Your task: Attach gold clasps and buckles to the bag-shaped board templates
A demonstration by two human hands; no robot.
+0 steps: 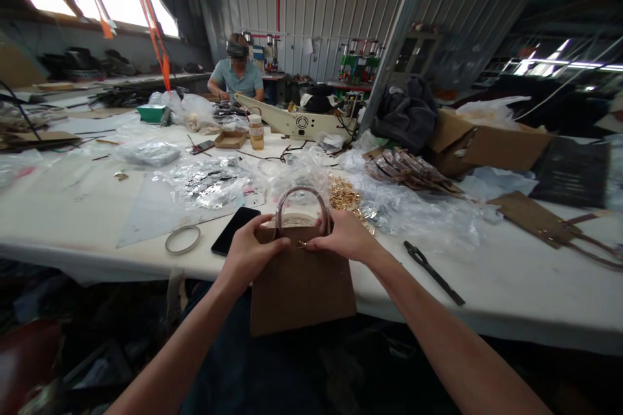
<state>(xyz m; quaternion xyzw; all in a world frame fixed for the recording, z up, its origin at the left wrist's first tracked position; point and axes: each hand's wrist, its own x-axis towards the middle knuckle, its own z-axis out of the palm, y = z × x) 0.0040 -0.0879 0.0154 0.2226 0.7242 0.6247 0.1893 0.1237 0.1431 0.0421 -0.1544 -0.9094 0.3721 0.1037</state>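
Observation:
A brown handbag panel [304, 288] with a curved, plastic-wrapped handle [302, 190] hangs over the table's front edge. At its upper left, my left hand [254, 246] grips the top edge, thumb in front and fingers behind. My right hand [344, 233] is closed on the upper right, near the handle's base. Its thumb presses by a small gold-coloured metal piece [302, 244] on the panel's front. Behind the handle lies a pale coil [294, 220], partly hidden. The fingers behind the panel are mostly out of sight.
Left of the panel lie a black phone [228, 238] and a tape ring [183, 240]. A dark strap-like tool [433, 272] rests at right. Gold hardware [343, 193], clear plastic bags [209, 180] and bundled handles [406, 172] lie beyond. Across the table sits another person [237, 74].

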